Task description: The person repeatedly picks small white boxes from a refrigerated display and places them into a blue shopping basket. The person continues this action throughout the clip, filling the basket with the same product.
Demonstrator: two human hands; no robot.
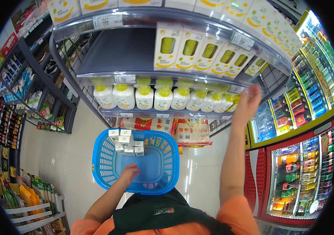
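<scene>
My left hand (131, 172) is over the near left part of a blue plastic basket (174, 152), with a small light-blue item (138, 164) at its fingertips. Small white boxes (125, 139) are stacked at the basket's far left. My right hand (250, 98), blurred, is raised at the right end of the shelf edge, beside a price tag (235, 89); I see nothing clearly in it. White bottles with yellow-green caps (163, 98) line the lower shelf. Above them, white boxes with green windows (188, 53) stand on the right part of the middle shelf.
More white boxes (261, 22) fill the top shelf. Rice sacks (193, 130) lie below the shelving, beyond the basket. Lit drink coolers (299, 176) stand on the right. Racks of packaged goods (31, 88) run along the left, with a low rack (34, 210) nearer me.
</scene>
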